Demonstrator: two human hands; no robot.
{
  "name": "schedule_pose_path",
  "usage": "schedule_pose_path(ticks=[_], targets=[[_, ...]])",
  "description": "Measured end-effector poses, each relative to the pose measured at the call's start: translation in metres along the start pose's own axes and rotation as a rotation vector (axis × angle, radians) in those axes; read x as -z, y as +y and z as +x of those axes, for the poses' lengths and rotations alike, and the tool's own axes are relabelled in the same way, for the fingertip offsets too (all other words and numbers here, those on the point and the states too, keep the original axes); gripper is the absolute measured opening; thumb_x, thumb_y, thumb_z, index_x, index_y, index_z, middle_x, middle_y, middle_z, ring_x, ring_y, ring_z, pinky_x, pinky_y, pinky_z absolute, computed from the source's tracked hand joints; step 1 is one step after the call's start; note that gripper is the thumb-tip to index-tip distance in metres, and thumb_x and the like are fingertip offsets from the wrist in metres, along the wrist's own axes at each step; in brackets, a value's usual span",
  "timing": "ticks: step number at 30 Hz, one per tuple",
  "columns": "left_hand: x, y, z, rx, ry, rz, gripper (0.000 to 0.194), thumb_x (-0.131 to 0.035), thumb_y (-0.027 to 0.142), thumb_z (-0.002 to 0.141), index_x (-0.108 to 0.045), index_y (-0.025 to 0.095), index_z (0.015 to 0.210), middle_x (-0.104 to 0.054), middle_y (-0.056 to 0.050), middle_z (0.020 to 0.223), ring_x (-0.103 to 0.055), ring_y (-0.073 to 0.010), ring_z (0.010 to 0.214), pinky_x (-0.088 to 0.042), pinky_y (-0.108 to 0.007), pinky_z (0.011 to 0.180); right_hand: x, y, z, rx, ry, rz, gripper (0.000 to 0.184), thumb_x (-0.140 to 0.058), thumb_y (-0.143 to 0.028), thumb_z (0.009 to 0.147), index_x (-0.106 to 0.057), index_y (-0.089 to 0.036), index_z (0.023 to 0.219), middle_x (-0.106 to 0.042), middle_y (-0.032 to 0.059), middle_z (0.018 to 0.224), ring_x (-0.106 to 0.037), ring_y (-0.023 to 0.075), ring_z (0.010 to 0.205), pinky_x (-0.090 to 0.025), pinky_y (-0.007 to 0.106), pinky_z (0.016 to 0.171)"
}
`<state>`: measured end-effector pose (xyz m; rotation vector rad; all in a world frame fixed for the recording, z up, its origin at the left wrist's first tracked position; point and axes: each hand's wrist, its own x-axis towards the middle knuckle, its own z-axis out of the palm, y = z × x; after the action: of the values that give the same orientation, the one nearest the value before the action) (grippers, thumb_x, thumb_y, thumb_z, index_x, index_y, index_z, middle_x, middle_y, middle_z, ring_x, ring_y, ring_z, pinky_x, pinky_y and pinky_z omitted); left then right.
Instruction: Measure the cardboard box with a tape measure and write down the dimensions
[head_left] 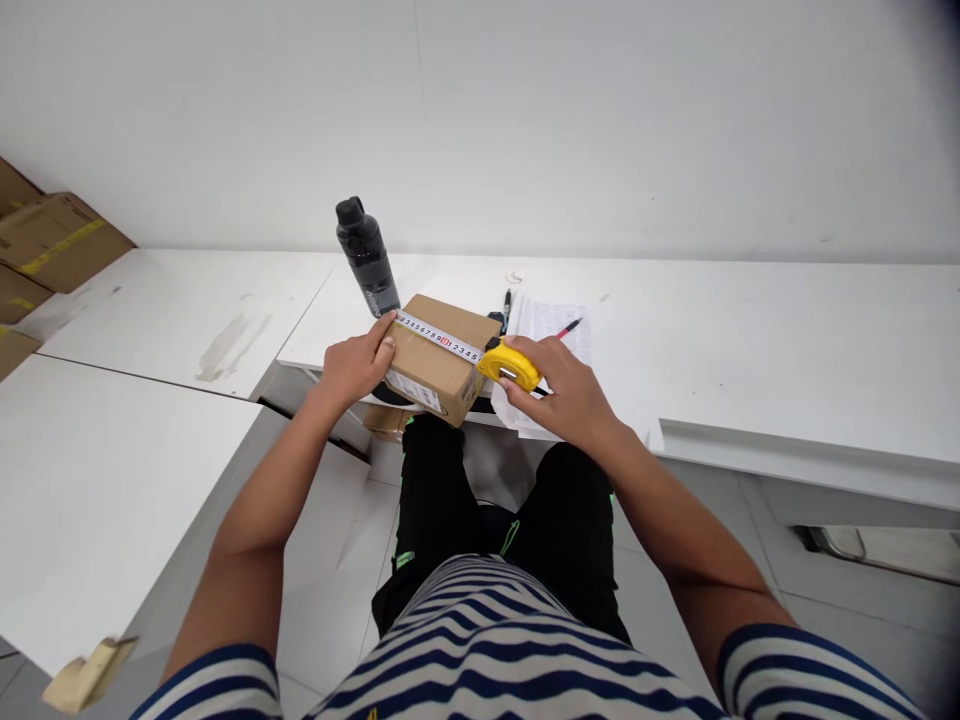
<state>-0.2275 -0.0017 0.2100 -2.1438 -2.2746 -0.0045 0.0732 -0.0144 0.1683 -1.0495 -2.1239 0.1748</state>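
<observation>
A small brown cardboard box rests tilted at the front edge of the white table, over my legs. Across its top runs the pulled-out blade of a yellow tape measure. My left hand grips the box's left side, with a fingertip at the blade's free end. My right hand is closed around the tape measure's case, at the box's right edge. A white label shows on the side of the box facing me. The fingers under the case are partly hidden.
A dark bottle stands behind the box. Printed papers lie to the right, with a red pen on them and a black pen beside them. Larger cartons are stacked far left. Another carton shows below the table.
</observation>
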Motion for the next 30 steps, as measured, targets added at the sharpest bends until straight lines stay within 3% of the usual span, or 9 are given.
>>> schedule_pose_path(ticks=[18, 24, 30], targets=[[-0.002, 0.001, -0.001, -0.005, 0.014, -0.010, 0.060, -0.018, 0.046, 0.100, -0.026, 0.035, 0.158, -0.074, -0.009, 0.114, -0.069, -0.0315, 0.101, -0.047, -0.039, 0.081, -0.002, -0.001, 0.007, -0.022, 0.002, 0.086, 0.046, -0.055, -0.043, 0.093, -0.051, -0.030, 0.137, -0.068, 0.0089, 0.113, -0.063, 0.0246, 0.087, -0.054, 0.038, 0.067], [-0.003, 0.001, 0.000, -0.007, 0.015, -0.030, 0.059, -0.017, 0.047, 0.100, -0.027, 0.034, 0.158, -0.073, -0.009, 0.117, -0.068, -0.0307, 0.103, -0.047, -0.038, 0.081, -0.001, -0.008, 0.033, -0.013, -0.064, 0.078, 0.048, -0.055, -0.042, 0.092, -0.050, -0.028, 0.138, -0.067, 0.0087, 0.122, -0.064, 0.0266, 0.099, -0.055, 0.038, 0.073], [-0.011, -0.003, -0.003, -0.040, 0.071, -0.174, 0.057, -0.022, 0.046, 0.100, -0.033, 0.034, 0.155, -0.069, -0.008, 0.123, -0.065, -0.0284, 0.111, -0.048, -0.038, 0.087, -0.021, -0.026, 0.077, 0.042, -0.204, -0.057, 0.064, -0.053, -0.046, 0.091, -0.039, -0.021, 0.149, -0.065, 0.0141, 0.128, -0.066, 0.0327, 0.100, -0.053, 0.042, 0.073]])
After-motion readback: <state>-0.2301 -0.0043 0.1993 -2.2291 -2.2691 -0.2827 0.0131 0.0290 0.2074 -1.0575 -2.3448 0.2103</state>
